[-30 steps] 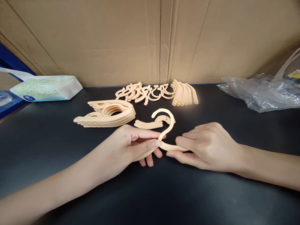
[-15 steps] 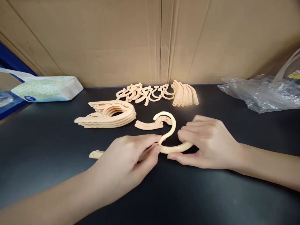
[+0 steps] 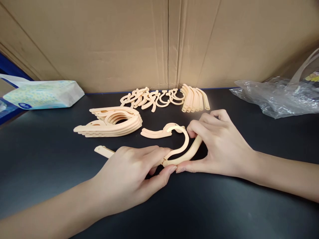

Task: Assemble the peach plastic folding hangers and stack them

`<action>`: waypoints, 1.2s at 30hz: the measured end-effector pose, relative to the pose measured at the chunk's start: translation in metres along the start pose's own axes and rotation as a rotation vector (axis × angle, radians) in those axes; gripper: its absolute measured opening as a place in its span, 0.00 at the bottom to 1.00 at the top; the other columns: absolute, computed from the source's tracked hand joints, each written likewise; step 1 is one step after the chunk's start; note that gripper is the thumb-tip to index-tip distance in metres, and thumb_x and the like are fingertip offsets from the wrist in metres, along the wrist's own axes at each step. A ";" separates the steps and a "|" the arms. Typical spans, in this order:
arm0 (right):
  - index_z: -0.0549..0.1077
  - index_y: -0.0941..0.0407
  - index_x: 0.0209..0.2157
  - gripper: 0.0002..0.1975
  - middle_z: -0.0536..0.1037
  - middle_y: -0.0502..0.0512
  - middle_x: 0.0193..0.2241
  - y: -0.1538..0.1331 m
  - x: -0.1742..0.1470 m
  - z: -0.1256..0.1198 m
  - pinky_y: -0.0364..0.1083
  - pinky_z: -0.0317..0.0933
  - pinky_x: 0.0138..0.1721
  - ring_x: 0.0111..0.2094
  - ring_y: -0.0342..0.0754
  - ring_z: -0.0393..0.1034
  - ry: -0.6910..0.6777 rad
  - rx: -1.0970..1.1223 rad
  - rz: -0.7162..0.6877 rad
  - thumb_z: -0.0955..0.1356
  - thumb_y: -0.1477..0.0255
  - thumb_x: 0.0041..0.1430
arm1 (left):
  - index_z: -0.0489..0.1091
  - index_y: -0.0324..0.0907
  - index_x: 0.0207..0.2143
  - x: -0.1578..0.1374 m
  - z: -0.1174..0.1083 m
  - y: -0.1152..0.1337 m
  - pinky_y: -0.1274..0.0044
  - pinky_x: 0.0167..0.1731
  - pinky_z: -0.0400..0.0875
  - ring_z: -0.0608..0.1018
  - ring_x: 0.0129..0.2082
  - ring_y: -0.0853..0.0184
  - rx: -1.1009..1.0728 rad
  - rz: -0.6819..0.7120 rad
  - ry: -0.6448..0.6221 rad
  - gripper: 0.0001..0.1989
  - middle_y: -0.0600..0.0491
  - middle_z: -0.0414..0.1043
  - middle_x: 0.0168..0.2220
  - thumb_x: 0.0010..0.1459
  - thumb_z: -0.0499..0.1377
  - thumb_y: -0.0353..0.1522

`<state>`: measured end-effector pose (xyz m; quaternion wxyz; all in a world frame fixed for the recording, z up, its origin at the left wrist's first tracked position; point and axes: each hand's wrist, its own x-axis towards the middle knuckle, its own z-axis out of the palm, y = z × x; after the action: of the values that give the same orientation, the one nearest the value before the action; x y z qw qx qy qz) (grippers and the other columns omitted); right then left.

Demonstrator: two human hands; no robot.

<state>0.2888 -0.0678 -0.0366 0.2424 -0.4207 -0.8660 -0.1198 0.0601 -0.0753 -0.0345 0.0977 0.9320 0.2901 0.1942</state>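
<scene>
Between my hands is a cream folding clothes hanger (image 3: 183,158), with its curved hook lying beside the right arm. My left hand (image 3: 134,172) closes over the left arm and the joint, its thumb pressed near the hook's base. One end of that left arm sticks out beyond the hand. The right arm is pinched by my right hand (image 3: 219,146), fingers above and thumb below. Just behind the hook lie loose curved hanger pieces (image 3: 156,133), partly covered by it. A stack of folded hangers (image 3: 109,127) rests to the left, apart from both hands.
Along the back lie a pile of hook pieces (image 3: 152,99) and a bundle of hanger arms (image 3: 194,98). A tissue pack (image 3: 45,94) sits at the left, a clear plastic bag (image 3: 271,98) at the right. Cardboard (image 3: 124,43) walls the back of the black table (image 3: 189,209).
The hanger's right arm has swung upward, closer to the hook, as my right hand turned. The hook has tipped lower to the right, and my left thumb has slid along the joint.
</scene>
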 end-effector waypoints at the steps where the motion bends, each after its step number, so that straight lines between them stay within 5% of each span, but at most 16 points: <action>1: 0.65 0.57 0.26 0.32 0.72 0.52 0.22 0.000 0.000 0.000 0.49 0.52 0.39 0.26 0.45 0.62 0.001 0.008 0.009 0.61 0.39 0.51 | 0.66 0.39 0.30 0.000 0.000 0.000 0.80 0.18 0.53 0.63 0.18 0.76 -0.003 0.002 -0.004 0.08 0.61 0.61 0.21 0.63 0.54 0.31; 7: 0.67 0.58 0.34 0.37 0.75 0.55 0.30 0.001 -0.002 0.003 0.50 0.53 0.42 0.31 0.48 0.66 0.023 0.040 0.001 0.64 0.36 0.44 | 0.67 0.40 0.32 0.001 -0.002 -0.001 0.80 0.17 0.54 0.66 0.17 0.76 -0.033 0.032 -0.034 0.07 0.59 0.66 0.22 0.64 0.53 0.31; 15: 0.67 0.58 0.35 0.37 0.75 0.54 0.30 0.001 -0.002 0.002 0.51 0.53 0.43 0.33 0.50 0.67 0.017 0.084 0.006 0.65 0.36 0.43 | 0.68 0.40 0.41 0.001 -0.004 0.000 0.82 0.17 0.54 0.66 0.17 0.77 -0.061 0.086 -0.036 0.06 0.59 0.67 0.23 0.63 0.53 0.28; 27: 0.67 0.58 0.37 0.36 0.74 0.54 0.32 0.002 0.000 0.001 0.51 0.53 0.42 0.36 0.51 0.68 0.007 0.125 -0.034 0.65 0.37 0.45 | 0.68 0.40 0.40 0.000 -0.004 -0.002 0.81 0.17 0.56 0.67 0.18 0.75 -0.087 0.140 -0.058 0.06 0.58 0.68 0.24 0.62 0.53 0.29; 36: 0.69 0.57 0.44 0.35 0.69 0.68 0.51 0.003 -0.002 -0.002 0.58 0.56 0.49 0.52 0.61 0.64 0.016 0.087 -0.043 0.66 0.41 0.48 | 0.65 0.40 0.43 0.001 -0.001 0.004 0.81 0.17 0.58 0.68 0.19 0.75 0.010 0.116 0.027 0.10 0.60 0.68 0.25 0.58 0.54 0.26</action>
<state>0.2933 -0.0679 -0.0365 0.2645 -0.3901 -0.8773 -0.0906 0.0622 -0.0777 -0.0323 0.0777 0.9449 0.2381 0.2107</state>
